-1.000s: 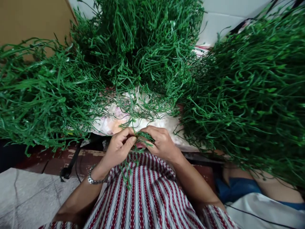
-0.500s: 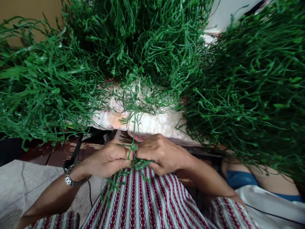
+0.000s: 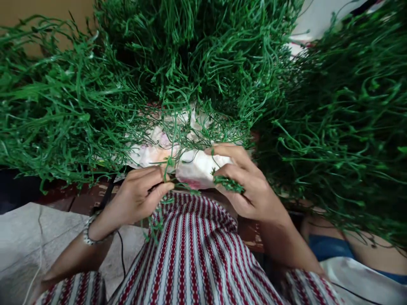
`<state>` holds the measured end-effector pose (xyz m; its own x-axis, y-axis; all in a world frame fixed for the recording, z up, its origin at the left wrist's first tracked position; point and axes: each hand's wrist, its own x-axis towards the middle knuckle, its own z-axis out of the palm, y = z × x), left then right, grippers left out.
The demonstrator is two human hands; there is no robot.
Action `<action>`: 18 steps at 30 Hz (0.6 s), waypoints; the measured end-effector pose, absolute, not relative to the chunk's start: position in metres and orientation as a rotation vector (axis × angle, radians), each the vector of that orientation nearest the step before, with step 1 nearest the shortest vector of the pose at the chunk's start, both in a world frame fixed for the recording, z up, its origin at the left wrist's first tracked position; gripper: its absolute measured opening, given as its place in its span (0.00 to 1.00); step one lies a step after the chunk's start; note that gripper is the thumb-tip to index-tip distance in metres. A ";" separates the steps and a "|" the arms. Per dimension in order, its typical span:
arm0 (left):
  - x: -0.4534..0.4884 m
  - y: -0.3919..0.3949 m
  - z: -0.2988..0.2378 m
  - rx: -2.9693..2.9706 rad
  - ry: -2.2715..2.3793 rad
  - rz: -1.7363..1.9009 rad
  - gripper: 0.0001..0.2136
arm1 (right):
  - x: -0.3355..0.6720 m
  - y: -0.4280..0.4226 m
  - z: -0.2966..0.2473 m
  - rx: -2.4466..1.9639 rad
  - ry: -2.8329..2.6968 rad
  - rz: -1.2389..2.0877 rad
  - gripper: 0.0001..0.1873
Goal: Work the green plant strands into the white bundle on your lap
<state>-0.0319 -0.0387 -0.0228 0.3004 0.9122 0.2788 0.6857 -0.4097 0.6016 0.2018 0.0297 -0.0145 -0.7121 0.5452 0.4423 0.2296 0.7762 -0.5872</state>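
My left hand (image 3: 140,197) pinches a few thin green stems (image 3: 170,162) between thumb and forefinger; their ends stick up above the fingers and hang below the hand. To its right, and apart from it, my right hand (image 3: 254,190) curls round a small cluster of short green stem pieces (image 3: 229,184). Its forefinger reaches forward over the pale patterned cloth (image 3: 197,167), near some loose stems. Whether these stems are real or artificial I cannot tell. The right palm and the lower ends of the cluster are partly hidden.
Large heaps of tangled green stems stand at the left (image 3: 60,106), at the back (image 3: 190,42) and at the right (image 3: 343,127). Loose stems lie on the cloth between them. Another person's leg (image 3: 365,245) is at the lower right. A cable (image 3: 122,254) hangs by my left forearm.
My hands were together at the stems and have moved apart. The right one has gone right and forward with the green cluster, its forefinger stretching out; the left has risen slightly, still pinching stems.
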 end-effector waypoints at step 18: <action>0.007 -0.033 -0.056 1.494 1.506 1.407 0.01 | 0.166 0.011 -0.048 -0.821 -2.330 0.657 0.09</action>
